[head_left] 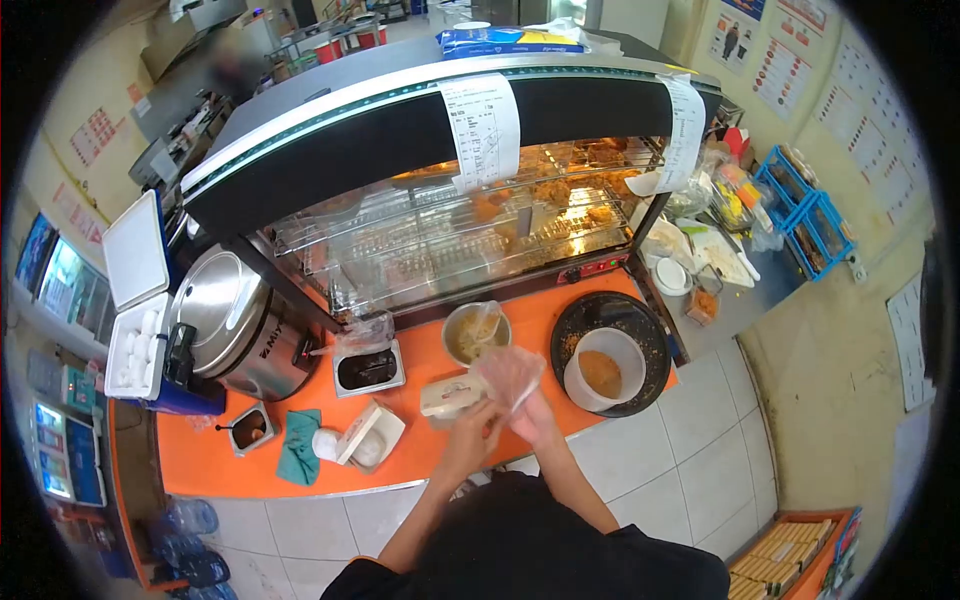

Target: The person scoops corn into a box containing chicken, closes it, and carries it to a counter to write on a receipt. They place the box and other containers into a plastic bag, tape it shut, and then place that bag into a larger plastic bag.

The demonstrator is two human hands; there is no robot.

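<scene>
My right hand (528,415) is partly inside a clear plastic bag (510,376), which spreads above its fingers. Close beside it, my left hand (474,437) has its fingers closed near the bag's lower edge; what they pinch is too small to make out. Just beyond my left hand lies a closed paper box (451,396). A metal pot (476,333) with pale food and a plastic bag in it stands behind the box. To the right, a white bucket (604,370) of orange-brown crumbs sits on a round black tray (648,338).
A heated display cabinet (440,255) with wire racks spans the counter's back. On the orange counter (230,470) are a dark sauce tray (368,370), a small sauce tin (252,428), a green cloth (299,447) and an open box (370,437). A rice cooker (250,330) stands left.
</scene>
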